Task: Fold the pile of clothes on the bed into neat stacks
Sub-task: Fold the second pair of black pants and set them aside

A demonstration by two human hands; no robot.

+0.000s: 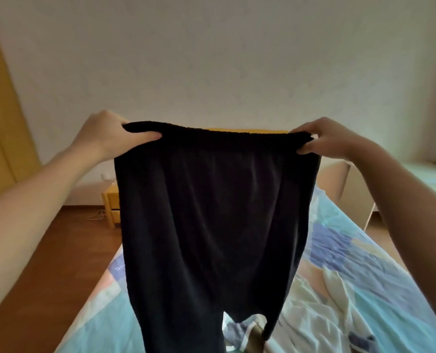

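Black trousers (211, 212) hang in the air above the bed (364, 250), held up by the waistband and spread wide between both hands; the left hand (104, 133) pinches the waistband's left corner, thumb lying along the front of the cloth and fingers curled behind it; the right hand (321, 137) grips the right corner in the same way, fingers closed over the top edge and thumb pressed below; the waistband is pulled fairly taut and nearly level, gathered with elastic; the two legs drop straight down, the left one running past the bottom edge of the view, the right one ending just above the bedding; the bed carries a quilt in pale blue, white and peach patches; a crumpled cream garment (321, 296) lies on the quilt toward the bed's right side, below and behind the right trouser leg; more mixed cloth (239, 329) shows between the legs near the bed's near edge; a wooden nightstand (111, 202) stands on the floor beside the bed's far left corner, partly hidden by the trousers.
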